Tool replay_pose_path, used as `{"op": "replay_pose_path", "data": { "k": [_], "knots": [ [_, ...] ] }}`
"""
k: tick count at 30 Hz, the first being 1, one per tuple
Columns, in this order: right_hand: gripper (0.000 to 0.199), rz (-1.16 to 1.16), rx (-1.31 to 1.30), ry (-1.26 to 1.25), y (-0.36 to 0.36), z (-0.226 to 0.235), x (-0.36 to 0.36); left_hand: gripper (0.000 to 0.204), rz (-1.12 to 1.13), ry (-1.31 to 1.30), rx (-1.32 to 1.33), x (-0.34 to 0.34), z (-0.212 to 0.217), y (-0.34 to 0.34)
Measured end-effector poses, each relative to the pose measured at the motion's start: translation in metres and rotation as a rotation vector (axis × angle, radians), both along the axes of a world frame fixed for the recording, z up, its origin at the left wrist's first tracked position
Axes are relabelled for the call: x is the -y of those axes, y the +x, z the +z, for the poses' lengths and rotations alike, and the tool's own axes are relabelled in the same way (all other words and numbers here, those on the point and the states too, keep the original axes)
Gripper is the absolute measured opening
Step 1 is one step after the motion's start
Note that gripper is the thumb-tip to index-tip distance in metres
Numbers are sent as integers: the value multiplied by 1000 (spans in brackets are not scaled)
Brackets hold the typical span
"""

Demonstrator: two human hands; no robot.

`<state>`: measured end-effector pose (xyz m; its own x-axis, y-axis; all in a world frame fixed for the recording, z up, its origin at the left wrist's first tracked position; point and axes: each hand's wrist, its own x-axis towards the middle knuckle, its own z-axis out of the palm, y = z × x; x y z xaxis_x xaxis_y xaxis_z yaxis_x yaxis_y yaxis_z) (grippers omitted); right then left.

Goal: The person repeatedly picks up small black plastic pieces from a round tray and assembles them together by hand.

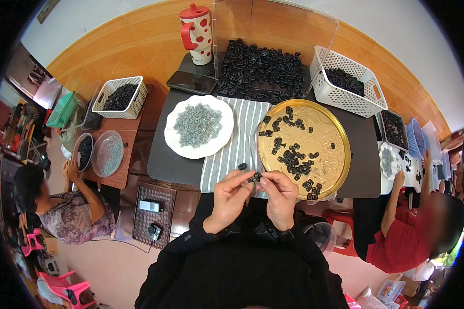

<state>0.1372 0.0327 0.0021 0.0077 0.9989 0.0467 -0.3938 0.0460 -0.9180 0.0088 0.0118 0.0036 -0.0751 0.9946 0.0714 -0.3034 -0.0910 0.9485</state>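
Observation:
Over the near edge of the striped cloth [242, 129], my left hand [228, 200] and my right hand [280, 199] meet with fingertips pinched. Between them are small black plastic parts [258, 176], partly covered by the fingers; which hand grips which piece is hard to see. One loose black oval piece [242, 166] lies on the cloth just beyond my left fingers. Left of the cloth, a white scalloped plate [172, 135] holds a heap of small silvery screws [198, 125]. To the right, a round gold tray [322, 116] carries scattered black parts [295, 160].
A clear-walled bin [276, 20] of black parts stands at the back. Beside it are a spotted tumbler [196, 36], a phone [192, 82] and a white basket [345, 98]. People work at side tables: one left [72, 211], one right [410, 234]. A wicker tray [154, 213] sits lower left.

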Motion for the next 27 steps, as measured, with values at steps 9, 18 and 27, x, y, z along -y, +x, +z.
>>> {"op": "replay_pose_path", "data": {
  "k": [9,18,27],
  "knots": [
    [13,2,52,29,3,-3,-1,30,-35,-23,31,0,-8,-1],
    [13,80,93,83,7,-2,-2,33,-96,-31,126,0,-10,-3],
    [12,221,-40,-123,16,-6,-9,35,-138,-56,137,-3,-9,-4]
  ]
}}
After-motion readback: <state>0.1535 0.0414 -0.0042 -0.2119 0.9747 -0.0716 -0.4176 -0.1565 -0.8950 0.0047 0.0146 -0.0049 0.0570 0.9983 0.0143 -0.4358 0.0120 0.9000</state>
